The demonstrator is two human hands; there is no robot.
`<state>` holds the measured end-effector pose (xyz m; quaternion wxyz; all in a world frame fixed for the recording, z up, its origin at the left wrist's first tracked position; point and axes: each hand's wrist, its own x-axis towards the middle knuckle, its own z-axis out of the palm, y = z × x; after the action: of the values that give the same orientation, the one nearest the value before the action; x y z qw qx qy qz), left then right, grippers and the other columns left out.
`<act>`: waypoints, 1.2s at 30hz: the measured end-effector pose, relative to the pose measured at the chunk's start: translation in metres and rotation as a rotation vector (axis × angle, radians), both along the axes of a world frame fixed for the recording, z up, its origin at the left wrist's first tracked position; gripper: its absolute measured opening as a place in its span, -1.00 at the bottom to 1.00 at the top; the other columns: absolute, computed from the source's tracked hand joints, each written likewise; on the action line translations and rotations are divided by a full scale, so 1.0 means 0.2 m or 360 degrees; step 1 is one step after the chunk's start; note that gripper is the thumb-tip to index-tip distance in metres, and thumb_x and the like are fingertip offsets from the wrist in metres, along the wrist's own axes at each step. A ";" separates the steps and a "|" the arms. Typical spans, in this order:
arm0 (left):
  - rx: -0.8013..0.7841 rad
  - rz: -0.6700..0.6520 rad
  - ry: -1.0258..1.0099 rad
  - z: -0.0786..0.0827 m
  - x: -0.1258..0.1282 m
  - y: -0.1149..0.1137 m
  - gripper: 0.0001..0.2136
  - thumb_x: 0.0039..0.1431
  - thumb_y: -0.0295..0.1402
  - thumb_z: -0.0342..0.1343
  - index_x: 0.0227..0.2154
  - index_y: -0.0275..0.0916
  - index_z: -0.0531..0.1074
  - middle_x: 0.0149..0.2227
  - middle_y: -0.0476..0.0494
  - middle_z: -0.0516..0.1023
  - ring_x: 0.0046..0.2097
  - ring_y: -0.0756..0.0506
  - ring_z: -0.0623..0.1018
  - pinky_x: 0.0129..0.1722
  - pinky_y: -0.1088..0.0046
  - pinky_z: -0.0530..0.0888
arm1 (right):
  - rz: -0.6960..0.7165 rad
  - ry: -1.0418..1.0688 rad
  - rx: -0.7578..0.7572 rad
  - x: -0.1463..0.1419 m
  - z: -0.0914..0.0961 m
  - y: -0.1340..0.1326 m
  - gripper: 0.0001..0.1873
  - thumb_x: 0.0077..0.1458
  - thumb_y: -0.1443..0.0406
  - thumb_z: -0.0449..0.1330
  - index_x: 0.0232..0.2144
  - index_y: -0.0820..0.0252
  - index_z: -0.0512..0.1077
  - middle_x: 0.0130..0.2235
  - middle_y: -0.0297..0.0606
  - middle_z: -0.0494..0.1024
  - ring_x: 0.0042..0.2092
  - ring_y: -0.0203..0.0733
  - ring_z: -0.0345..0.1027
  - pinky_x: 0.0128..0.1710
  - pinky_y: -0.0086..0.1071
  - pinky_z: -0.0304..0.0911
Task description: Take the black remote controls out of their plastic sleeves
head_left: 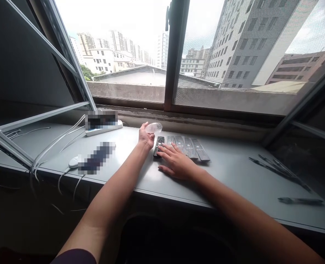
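Note:
My left hand [146, 137] is raised a little above the grey sill, fingers curled round a crumpled piece of clear plastic wrap [154, 128]. My right hand [176, 161] lies flat with its fingers spread on the near ends of a row of several remote controls [191, 147], which lie side by side on the grey sill [233, 172]. The leftmost remote [159, 143] is dark with visible buttons; the others look greyish, as if wrapped. The left hand hovers just left of that leftmost remote.
A white power strip [103, 128] sits at the back left, with white cables [55, 143] trailing off the sill. A white mouse-like object [73, 161] and a blurred dark item [96, 158] lie at the left. Thin dark strips [277, 168] and a pen [299, 200] lie at the right.

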<state>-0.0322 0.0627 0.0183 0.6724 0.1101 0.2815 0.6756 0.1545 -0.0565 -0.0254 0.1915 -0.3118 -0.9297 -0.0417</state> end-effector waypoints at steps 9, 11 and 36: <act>-0.0006 0.0009 0.0022 0.00 0.00 0.00 -0.85 0.35 -0.29 0.22 -0.28 -0.25 0.43 -0.47 -0.04 0.52 -0.64 0.12 0.26 -0.76 0.65 0.07 | 0.0293 0.0348 -0.0127 0.04 0.03 0.01 -0.51 0.45 0.20 0.27 0.34 0.14 0.42 0.15 0.01 0.66 0.21 0.14 0.49 0.40 0.29 0.25; -0.0009 0.0025 0.0021 0.00 0.00 0.00 -0.85 0.34 -0.30 0.23 -0.28 -0.24 0.42 -0.48 -0.02 0.51 -0.64 0.13 0.27 -0.76 0.66 0.06 | 0.0312 0.0399 -0.0102 0.05 0.03 0.00 -0.53 0.43 0.19 0.29 0.31 0.07 0.48 0.21 0.02 0.62 0.28 0.18 0.42 0.35 0.25 0.32; 0.0056 0.0008 -0.0036 0.03 -0.02 -0.01 -0.89 0.30 -0.35 0.26 -0.26 -0.29 0.48 -0.45 -0.03 0.54 -0.55 0.05 0.54 -0.75 0.63 0.18 | 0.0272 0.0533 -0.0004 0.05 0.04 -0.02 -0.72 0.30 0.47 0.16 -0.06 0.05 0.52 0.09 -0.14 0.65 0.01 0.02 0.52 0.04 -0.07 0.48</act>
<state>-0.0365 0.0616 0.0239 0.6719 0.1137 0.2622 0.6833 0.1651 -0.0612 -0.0176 0.3459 -0.2345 -0.9080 0.0283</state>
